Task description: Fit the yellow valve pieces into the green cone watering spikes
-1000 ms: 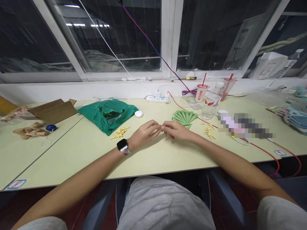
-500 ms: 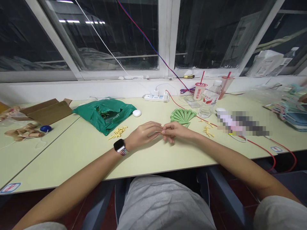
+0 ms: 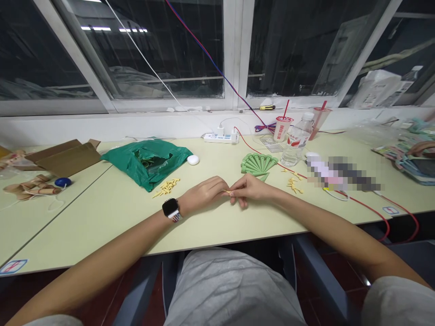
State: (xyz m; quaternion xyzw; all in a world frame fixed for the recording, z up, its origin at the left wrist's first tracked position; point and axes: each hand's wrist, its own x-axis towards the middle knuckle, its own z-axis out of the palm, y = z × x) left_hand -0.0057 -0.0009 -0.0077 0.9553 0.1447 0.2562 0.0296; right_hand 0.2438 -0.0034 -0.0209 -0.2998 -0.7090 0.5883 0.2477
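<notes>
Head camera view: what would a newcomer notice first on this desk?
The two hands meet mid-desk: the right hand appears to pinch a small yellow piece near the left hand, which wears a black smartwatch. Just beyond them lies a green fan-shaped craft piece. Further left is a green plastic bag, with a cluster of small yellow pieces in front of it.

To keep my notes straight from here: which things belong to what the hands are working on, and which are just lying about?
Belonging: left hand, right hand, yellow sliver between them, piled yellow slivers, green fan.
Lying about: water bottle, power strip, cardboard box.
</notes>
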